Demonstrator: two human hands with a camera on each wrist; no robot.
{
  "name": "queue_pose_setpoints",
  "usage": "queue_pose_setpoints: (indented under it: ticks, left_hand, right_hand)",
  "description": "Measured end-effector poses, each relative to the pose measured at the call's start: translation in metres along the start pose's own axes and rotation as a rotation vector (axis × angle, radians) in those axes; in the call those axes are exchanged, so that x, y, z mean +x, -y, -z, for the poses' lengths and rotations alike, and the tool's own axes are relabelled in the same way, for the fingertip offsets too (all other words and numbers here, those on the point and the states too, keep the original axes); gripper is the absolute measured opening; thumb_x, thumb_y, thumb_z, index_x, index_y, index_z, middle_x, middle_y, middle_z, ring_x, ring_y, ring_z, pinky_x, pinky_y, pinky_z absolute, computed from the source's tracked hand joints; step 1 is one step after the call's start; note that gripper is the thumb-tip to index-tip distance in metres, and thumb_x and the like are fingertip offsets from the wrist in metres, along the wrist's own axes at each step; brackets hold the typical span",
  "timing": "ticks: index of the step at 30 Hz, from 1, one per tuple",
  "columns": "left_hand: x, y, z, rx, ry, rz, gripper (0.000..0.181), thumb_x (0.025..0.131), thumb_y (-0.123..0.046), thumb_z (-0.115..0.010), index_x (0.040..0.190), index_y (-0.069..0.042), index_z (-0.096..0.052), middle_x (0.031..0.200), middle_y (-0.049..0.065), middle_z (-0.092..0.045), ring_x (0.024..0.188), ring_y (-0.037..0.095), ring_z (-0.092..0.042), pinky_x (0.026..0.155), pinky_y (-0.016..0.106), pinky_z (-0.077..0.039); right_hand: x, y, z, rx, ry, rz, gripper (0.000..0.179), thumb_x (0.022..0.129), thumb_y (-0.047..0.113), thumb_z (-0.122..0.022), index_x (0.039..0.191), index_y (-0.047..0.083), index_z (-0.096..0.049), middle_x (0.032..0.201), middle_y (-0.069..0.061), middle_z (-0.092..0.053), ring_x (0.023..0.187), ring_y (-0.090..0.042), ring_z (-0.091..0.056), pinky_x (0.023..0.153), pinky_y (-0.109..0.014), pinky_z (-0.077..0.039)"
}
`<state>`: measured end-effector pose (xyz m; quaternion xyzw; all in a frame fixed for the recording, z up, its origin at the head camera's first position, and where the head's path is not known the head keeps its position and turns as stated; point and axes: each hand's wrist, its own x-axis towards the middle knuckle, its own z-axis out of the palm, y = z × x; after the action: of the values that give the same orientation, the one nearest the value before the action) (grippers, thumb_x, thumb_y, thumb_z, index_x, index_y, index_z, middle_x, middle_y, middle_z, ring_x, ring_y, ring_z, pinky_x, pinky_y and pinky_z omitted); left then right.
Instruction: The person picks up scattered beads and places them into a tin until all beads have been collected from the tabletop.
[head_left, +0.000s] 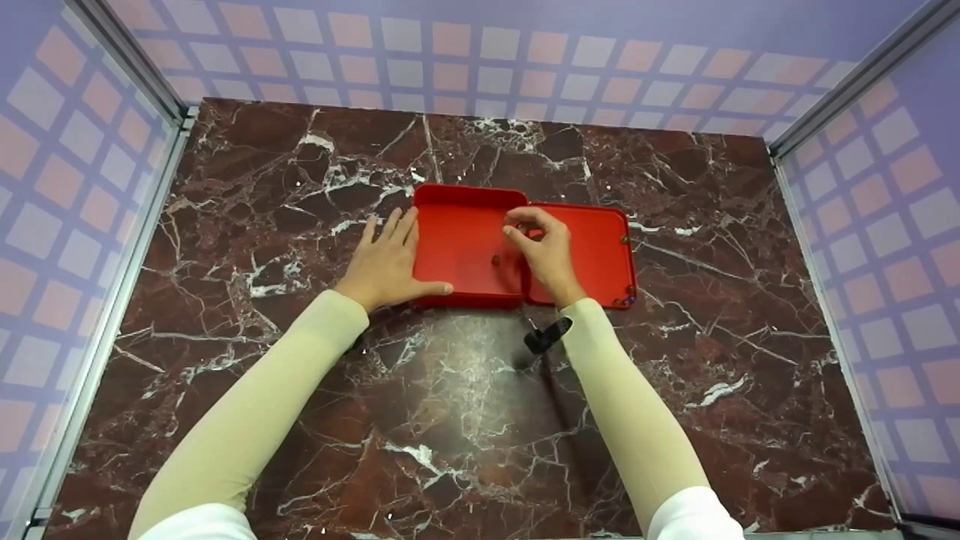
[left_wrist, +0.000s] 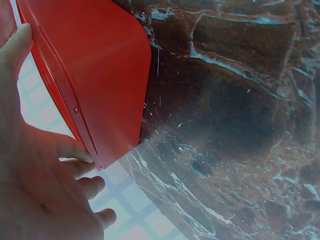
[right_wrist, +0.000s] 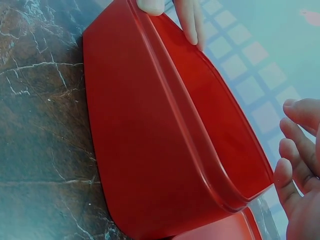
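Note:
A red open box [head_left: 469,296] lies on the dark marble table. My left hand [head_left: 390,266] rests along its left wall with fingers spread and thumb over the front rim; the left wrist view shows the fingertips [left_wrist: 85,152] touching the rim. Above the box's right side hovers my right hand [head_left: 547,251], fingers bent and thumb near the index finger. Nothing shows between its fingers [right_wrist: 295,145] in the right wrist view. A small dark bead [head_left: 496,261] appears over the box's floor; I cannot tell whether it lies there or is falling.
Right beside the box lies a shallow red lid [head_left: 585,262], inner side up, with several small beads [head_left: 630,289] along its right edge. Checked panels [head_left: 450,67] in metal frames enclose the marble table [head_left: 465,420]. A black wrist camera [head_left: 546,335] sticks out from my right wrist.

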<state>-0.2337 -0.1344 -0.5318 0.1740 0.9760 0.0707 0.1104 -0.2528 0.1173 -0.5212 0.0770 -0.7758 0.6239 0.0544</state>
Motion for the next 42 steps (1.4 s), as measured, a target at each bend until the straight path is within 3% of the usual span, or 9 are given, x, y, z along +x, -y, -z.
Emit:
queue_pose_setpoints:
  ticks: [6,14,20,34,42]
  left_hand:
    - [0.0,0.0,-0.001,-0.017,0.007,0.006,0.12,0.074,-0.085,-0.046,0.154,-0.001,-0.016,0.164,0.012,-0.006,0.152,0.032,-0.002,0.121,0.057,0.0]
    - [0.0,-0.001,-0.001,0.007,0.003,0.006,0.123,0.073,-0.09,-0.04,0.154,-0.001,-0.016,0.164,0.013,-0.007,0.152,0.033,-0.005,0.121,0.058,-0.003]
    - [-0.001,-0.001,0.001,-0.019,0.007,0.006,0.12,0.075,-0.086,-0.045,0.154,-0.001,-0.017,0.164,0.012,-0.006,0.152,0.033,-0.003,0.121,0.058,-0.001]
    - [0.0,0.001,-0.001,-0.03,-0.006,0.004,0.121,0.074,-0.086,-0.046,0.153,0.001,-0.019,0.164,0.013,-0.006,0.152,0.034,-0.005,0.12,0.058,0.0]
    - [0.001,0.0,0.0,-0.028,-0.003,0.0,0.12,0.074,-0.084,-0.048,0.153,0.001,-0.019,0.164,0.014,-0.006,0.152,0.034,-0.004,0.12,0.058,0.0]
  right_hand:
    - [0.0,-0.001,0.003,0.002,-0.002,0.006,0.024,0.083,-0.002,-0.071,0.105,-0.012,-0.067,0.101,-0.027,-0.069,0.082,-0.031,-0.057,0.068,-0.024,-0.046]
    - [-0.001,-0.001,0.007,-0.03,-0.018,0.007,0.024,0.084,0.001,-0.071,0.105,-0.01,-0.068,0.101,-0.025,-0.069,0.081,-0.023,-0.06,0.07,-0.025,-0.049]
    - [-0.001,-0.001,0.01,-0.03,-0.036,-0.011,0.024,0.083,-0.001,-0.071,0.105,-0.01,-0.068,0.101,-0.025,-0.07,0.079,-0.015,-0.059,0.071,-0.021,-0.049]
    - [0.0,0.0,0.022,-0.037,-0.04,0.013,0.021,0.084,0.0,-0.071,0.104,-0.006,-0.07,0.102,-0.025,-0.07,0.083,-0.026,-0.06,0.076,-0.034,-0.049]
    - [0.0,-0.002,0.03,-0.035,-0.049,0.006,0.024,0.084,0.001,-0.071,0.105,-0.009,-0.069,0.104,-0.025,-0.07,0.083,-0.024,-0.059,0.074,-0.028,-0.048]
